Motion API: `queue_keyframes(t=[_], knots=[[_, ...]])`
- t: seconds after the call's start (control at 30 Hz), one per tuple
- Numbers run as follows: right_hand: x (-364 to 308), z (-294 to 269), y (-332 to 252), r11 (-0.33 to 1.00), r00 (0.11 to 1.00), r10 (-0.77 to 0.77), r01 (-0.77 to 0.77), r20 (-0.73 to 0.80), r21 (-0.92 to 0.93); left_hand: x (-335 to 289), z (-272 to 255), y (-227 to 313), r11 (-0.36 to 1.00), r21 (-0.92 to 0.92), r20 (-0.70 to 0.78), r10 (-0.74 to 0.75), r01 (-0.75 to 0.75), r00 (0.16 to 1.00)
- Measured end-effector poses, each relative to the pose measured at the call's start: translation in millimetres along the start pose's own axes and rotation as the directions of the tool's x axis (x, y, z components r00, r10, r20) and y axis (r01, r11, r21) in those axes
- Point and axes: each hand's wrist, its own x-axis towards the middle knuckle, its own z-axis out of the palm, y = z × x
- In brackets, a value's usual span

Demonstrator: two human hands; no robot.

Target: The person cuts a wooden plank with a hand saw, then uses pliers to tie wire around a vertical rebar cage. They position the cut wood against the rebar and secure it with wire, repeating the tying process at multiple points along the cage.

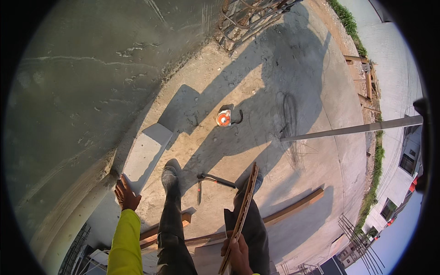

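My left hand, with a yellow sleeve behind it, rests with fingers stretched at the near end of a pale grey concrete block beside the wall. Whether it presses on the block or the wall edge is hard to tell. In my right hand is a long thin wooden strip, gripped near its lower end and slanting up in front of my right leg. Between my feet on the floor lies a hand tool with dark and orange handles, perhaps cutters. Farther off sits a small orange and white reel.
A tall concrete wall borders the left. Tied rebar stands at the far end. Loose wire and a wooden beam lie to the right. A long pole crosses the right side; rebar ends protrude lower right.
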Motion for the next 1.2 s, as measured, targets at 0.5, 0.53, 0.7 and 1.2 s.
queue_keyframes(t=[0.5, 0.53, 0.7, 1.2], knots=[[-5.0, 4.3, -25.4, 0.983, 0.996, -0.086, 0.082, -0.014, -0.167, -106.7, -59.7, 28.1, 0.842, -0.536, 0.018, 0.084, -0.062, 0.996], [-2.6, -1.1, -30.9, 0.979, 0.983, -0.182, 0.181, 0.001, -0.090, -123.7, -77.0, 41.7, 0.779, -0.618, 0.012, 0.151, -0.111, 0.989], [53.0, -65.2, -79.2, 0.961, 0.969, -0.247, 0.249, 0.028, -0.124, -197.2, -136.9, 103.7, 0.662, -0.749, 0.135, 0.186, -0.023, 0.973], [25.9, -268.8, -66.9, 0.667, 0.878, -0.476, 0.321, -0.054, -0.672, -377.8, -284.4, 110.6, 0.918, -0.387, 0.281, 0.209, -0.088, 0.937]])
